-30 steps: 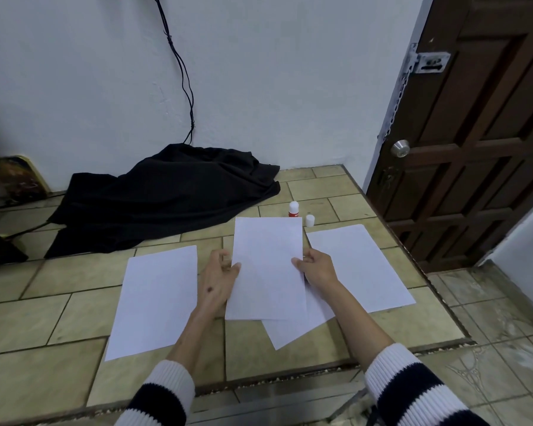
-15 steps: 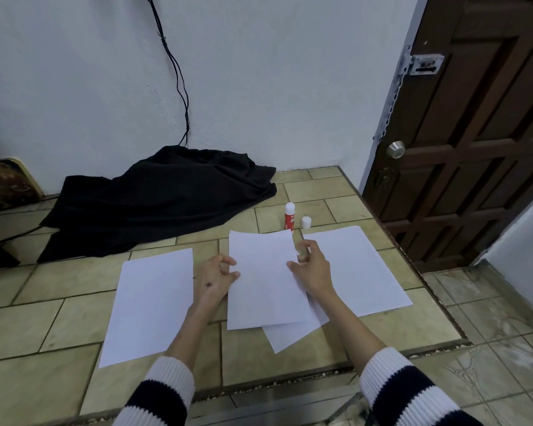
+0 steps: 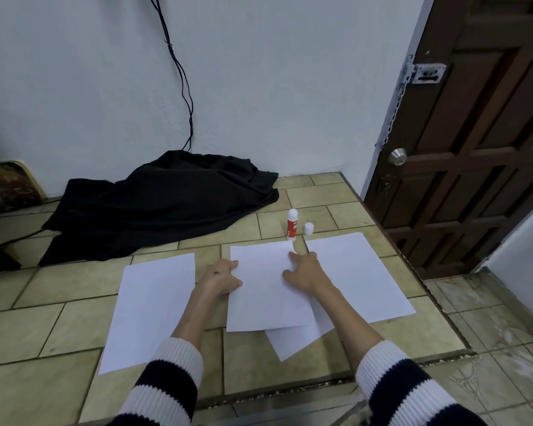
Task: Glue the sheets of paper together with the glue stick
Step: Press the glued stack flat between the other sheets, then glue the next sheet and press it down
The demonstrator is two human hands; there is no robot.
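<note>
Under both hands on the tiled counter (image 3: 74, 318), the top sheet (image 3: 265, 302) hides most of a lower sheet (image 3: 293, 342). The left hand (image 3: 220, 279) pinches its left edge; the right hand (image 3: 305, 272) presses it, fingers spread. Just beyond stand the glue stick (image 3: 292, 224), its red label unreadable, and a white cap (image 3: 309, 228); a black cloth (image 3: 166, 204) lies farther left.

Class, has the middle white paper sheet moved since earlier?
Yes: the middle white paper sheet sank downward, uncovering the base of the red-and-white glue stick.

You have matt white paper sheets (image 3: 154, 305) on a tiled surface (image 3: 59, 330) with a faint sheen; behind them, a smooth plastic glue stick (image 3: 292, 224) and matt black cloth (image 3: 166, 204).
</note>
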